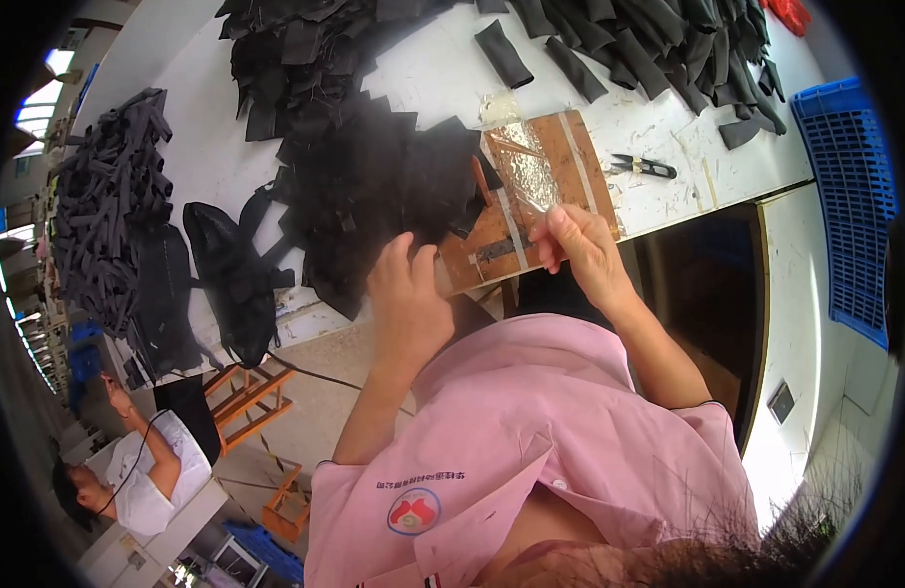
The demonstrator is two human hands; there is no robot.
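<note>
Dark strands of hair (805, 534) hang closest to the camera at the lower right, beside the pale pink collared shirt (570, 461) I am wearing. Beyond it, my left hand (410, 304) is blurred, its fingers bent and a little apart at the near edge of a loose stack of flat black fabric pieces (364, 186); whether the fingertips grip any of the cloth, I cannot tell. My right hand (588, 257) has its thumb and fingers drawn close together at the near end of a shiny strip of clear plastic film (527, 162), though I cannot make out whether the film is pinched between them. That strip lies across a brown rectangular wooden board (595, 176) at the front edge of the long white worktable (193, 147), and the fabric stack covers ground just left of the board. Right of the board rest small black-handled thread snips (646, 167). Farther back sits a heap of black fabric tubes (658, 44), and at the far left a pile of narrow dark strips (109, 220). A blue slatted plastic crate (845, 196) stands past the table's right end, while a person in white (158, 475) is at the lower left.
</note>
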